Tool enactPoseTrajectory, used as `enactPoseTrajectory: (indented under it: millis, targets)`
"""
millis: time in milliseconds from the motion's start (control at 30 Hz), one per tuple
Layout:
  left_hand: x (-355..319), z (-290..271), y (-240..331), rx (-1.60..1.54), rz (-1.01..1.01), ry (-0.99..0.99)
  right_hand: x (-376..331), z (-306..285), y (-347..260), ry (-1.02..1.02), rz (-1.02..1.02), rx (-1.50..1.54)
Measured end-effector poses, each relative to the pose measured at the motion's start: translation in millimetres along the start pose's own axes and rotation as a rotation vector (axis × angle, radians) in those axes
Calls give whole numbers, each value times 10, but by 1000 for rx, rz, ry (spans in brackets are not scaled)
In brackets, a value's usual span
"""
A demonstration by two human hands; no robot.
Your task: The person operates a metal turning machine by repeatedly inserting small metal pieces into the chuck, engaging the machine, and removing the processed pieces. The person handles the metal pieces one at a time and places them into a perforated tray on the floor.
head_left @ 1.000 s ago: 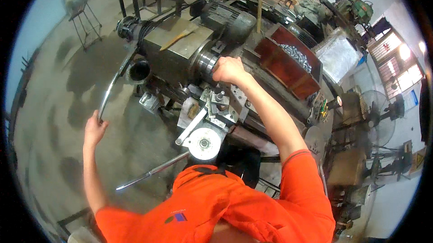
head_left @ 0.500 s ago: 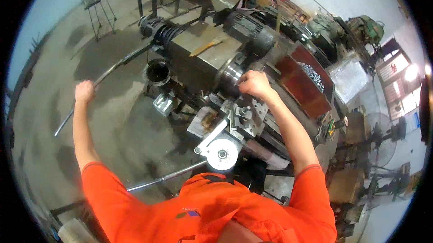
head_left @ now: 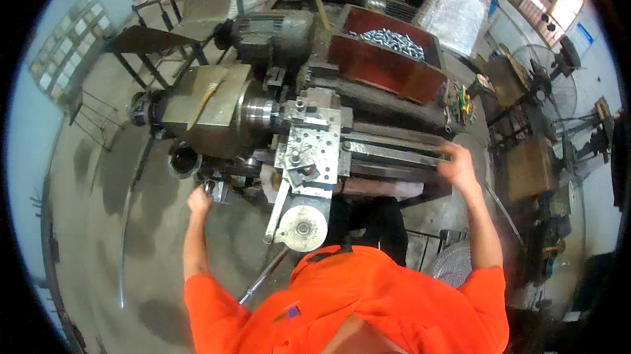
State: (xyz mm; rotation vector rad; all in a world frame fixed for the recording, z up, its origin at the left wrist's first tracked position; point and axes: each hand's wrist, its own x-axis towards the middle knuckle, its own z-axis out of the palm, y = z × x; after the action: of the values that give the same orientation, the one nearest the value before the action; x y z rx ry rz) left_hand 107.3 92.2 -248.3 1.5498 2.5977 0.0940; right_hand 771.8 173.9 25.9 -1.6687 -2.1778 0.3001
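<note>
Left hand (head_left: 199, 201) is curled up below the dark pipe (head_left: 185, 161), left-centre. Right hand (head_left: 459, 166) is half-curled by the rails (head_left: 391, 147), right-centre — what's gripped can't be told for either.

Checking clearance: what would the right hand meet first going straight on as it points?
The right hand would likely meet the red-brown box, across the metal rails; depth is unclear, so the rails could come first.

No readable text, labels, brands, numbers or signs
</note>
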Motion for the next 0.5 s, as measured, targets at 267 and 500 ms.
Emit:
enactPoseTrajectory:
  millis: [267,500]
  targets:
    - [-31,-344,194,234,19,-112,-1247,-228,1914,219,669,-73]
    - [-688,-691,58,-92,-32,-197,-1958,-255,3090,-124,1091,-561]
